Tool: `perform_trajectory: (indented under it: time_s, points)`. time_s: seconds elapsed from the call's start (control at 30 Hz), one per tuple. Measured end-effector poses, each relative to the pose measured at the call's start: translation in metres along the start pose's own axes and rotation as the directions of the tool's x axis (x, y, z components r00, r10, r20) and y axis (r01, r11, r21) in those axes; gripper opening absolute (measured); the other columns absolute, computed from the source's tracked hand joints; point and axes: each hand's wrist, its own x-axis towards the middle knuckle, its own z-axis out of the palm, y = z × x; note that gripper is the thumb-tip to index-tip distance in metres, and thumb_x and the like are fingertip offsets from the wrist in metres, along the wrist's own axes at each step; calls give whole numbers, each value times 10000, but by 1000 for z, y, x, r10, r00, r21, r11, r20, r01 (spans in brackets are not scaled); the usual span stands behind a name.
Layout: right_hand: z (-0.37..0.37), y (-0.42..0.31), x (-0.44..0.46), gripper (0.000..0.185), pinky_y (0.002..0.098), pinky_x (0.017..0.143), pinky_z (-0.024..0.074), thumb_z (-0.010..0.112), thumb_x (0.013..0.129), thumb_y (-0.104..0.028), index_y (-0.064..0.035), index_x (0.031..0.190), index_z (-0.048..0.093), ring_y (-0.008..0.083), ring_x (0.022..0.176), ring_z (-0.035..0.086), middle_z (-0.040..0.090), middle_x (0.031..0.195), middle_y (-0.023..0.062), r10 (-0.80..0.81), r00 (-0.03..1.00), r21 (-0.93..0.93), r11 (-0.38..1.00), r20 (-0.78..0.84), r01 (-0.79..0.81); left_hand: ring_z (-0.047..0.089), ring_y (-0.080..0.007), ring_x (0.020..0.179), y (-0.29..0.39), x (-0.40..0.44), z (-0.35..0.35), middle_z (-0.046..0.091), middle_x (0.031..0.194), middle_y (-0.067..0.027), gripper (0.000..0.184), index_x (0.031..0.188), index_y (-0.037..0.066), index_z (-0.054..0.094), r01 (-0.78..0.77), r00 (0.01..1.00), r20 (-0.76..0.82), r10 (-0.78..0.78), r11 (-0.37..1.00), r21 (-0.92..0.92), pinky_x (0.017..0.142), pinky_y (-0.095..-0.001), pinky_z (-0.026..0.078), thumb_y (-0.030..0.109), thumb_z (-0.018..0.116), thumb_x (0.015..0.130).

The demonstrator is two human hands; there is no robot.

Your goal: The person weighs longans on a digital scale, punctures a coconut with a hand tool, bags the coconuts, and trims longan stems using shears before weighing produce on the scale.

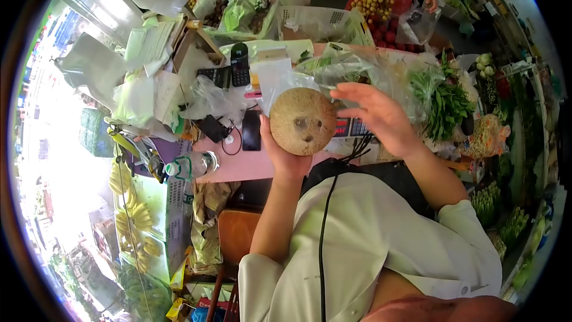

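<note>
A round, tan-brown coconut (pixel 302 120) rests in my left hand (pixel 285 158), its three dark eyes facing up toward me. The fingers of that hand curl under and along its left side, partly hidden behind it. To the right of the coconut, my right hand (pixel 376 116) is raised with its fingers spread and holds nothing; its fingertips are close to the shell. Beneath the right hand, a scale's dark display and keypad (pixel 351 127) are partly covered. Left of the coconut, a black smartphone (pixel 251 130) lies on the pink tabletop (pixel 229 168).
A plastic bottle (pixel 192 166) lies at the table's left edge, near a cordless phone (pixel 239 64). Leafy greens (pixel 447 104) and plastic bags (pixel 357 68) lie to the right. Across the table, another person's hand holds longans (pixel 374 5). Bananas (pixel 132 217) hang left; a wooden chair (pixel 237 232) stands below.
</note>
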Motion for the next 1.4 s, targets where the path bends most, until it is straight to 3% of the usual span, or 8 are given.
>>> perform_trajectory:
  time_s: [0.07,0.2,0.5,0.63,0.73,0.83,1.13,1.4]
  points:
    - [10,9,3,622,394,1087,425,762,880,-113,-50,1433,485,253,1319,498,484,1464,103,-46,996,-332,943,-75,18,530,-325,1287,0,-3,2,541,1403,-145,734,1443,68,463,1,1000,-13,-1,1000,-21,1079,-502,427,638,305,1009]
    - [23,10,2,799,414,1133,372,864,771,-204,-64,1449,465,313,1376,438,444,1479,158,-171,985,-703,696,36,146,531,-325,1287,-1,-7,1,539,1406,-147,746,1444,69,463,22,1000,9,-22,999,28,1078,-490,432,648,297,1005]
    - [10,43,-8,1213,415,1167,334,987,542,-271,-57,1520,302,306,1410,395,385,1497,156,-201,977,-759,646,-67,81,518,-328,1305,-35,-16,-23,511,1432,-137,808,1483,77,408,91,996,-37,-85,966,240,1076,-475,454,711,291,996]
    - [-14,60,-27,1075,403,1144,364,892,645,-243,-33,1518,302,262,1356,459,449,1459,131,13,958,-210,975,-285,-75,611,-295,1158,-27,-27,-47,521,1382,-186,704,1478,58,393,-91,989,145,-17,701,707,905,-354,549,585,470,1018]
    - [-22,67,-30,1008,403,1132,381,832,707,-234,-20,1525,285,247,1341,470,451,1458,134,86,949,185,982,-303,-30,616,-340,1077,-16,-13,-66,554,1278,-228,619,1338,16,512,-248,688,473,551,-434,866,824,-394,547,253,799,843]
    - [-24,71,-28,1021,409,1137,375,827,721,-260,-12,1536,264,250,1347,464,447,1460,136,123,959,356,934,-254,-25,642,-280,924,-9,10,-114,629,1083,-177,454,1236,4,572,-131,787,470,399,-637,760,713,-344,528,224,747,880]
    - [-20,99,-25,1046,413,1152,351,849,733,-272,-12,1546,244,246,1362,444,446,1461,131,175,973,397,912,-150,-102,548,-80,613,38,-45,-203,614,751,-40,185,1005,-3,636,173,785,-236,573,164,971,529,-263,458,176,641,960]
    - [-17,127,4,870,391,1117,385,817,777,-170,-35,1500,352,216,1317,473,489,1411,108,266,958,347,913,-108,-215,561,-84,694,35,-76,-188,671,867,-15,313,1130,4,666,177,759,-188,624,80,981,676,-259,490,184,744,886]
